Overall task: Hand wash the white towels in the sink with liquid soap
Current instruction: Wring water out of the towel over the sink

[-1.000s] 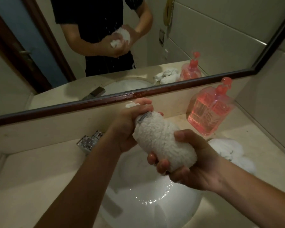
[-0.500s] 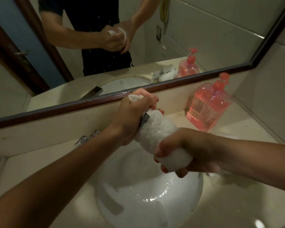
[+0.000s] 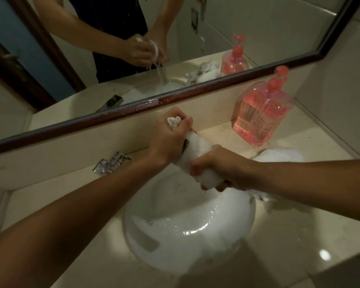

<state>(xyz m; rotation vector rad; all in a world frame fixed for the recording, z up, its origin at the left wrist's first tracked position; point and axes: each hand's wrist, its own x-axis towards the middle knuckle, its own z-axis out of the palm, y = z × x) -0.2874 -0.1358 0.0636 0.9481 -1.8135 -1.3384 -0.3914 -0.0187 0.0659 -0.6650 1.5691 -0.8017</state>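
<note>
A white towel (image 3: pixel 197 150) is twisted into a tight roll above the white sink (image 3: pixel 175 235). My left hand (image 3: pixel 168 138) grips its upper end, and a tuft of cloth pokes out of the fist. My right hand (image 3: pixel 218 165) grips the lower end, knuckles up. In the mirror, water runs from the towel into the basin. Another white towel (image 3: pixel 279 154) lies on the counter to the right, partly behind my right forearm. A pink liquid soap pump bottle (image 3: pixel 260 113) stands at the back right.
A chrome tap (image 3: pixel 110 163) sits at the back left of the sink. The beige counter (image 3: pixel 299 235) is wet and shiny. A dark-framed mirror (image 3: pixel 133 107) runs along the wall behind, close above the hands.
Both hands have twisted the towel tighter, from a fat bundle into a thin roll. My right hand has turned over on the lower end, and my arms have reached further forward.
</note>
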